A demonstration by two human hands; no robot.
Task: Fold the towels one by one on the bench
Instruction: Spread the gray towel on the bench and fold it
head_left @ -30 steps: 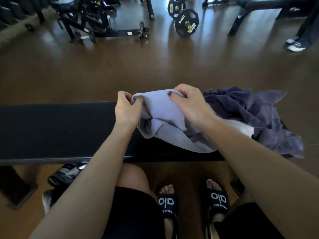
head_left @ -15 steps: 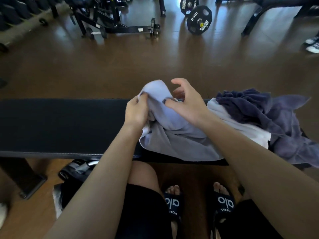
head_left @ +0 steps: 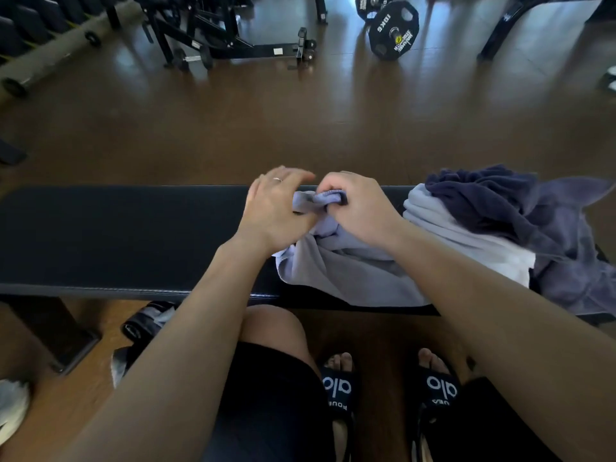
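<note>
Right hand (head_left: 358, 208) clenched round a bunched lilac towel (head_left: 336, 265) on the tabletop (head_left: 116, 235). Left hand (head_left: 275, 208) blurred — fingers mostly straight, just touching it. Dark towel pile (head_left: 520, 208) heaped beside.

bench (head_left: 116, 235) bare to the left; towel pile (head_left: 500, 221) blocks its right end.
</note>
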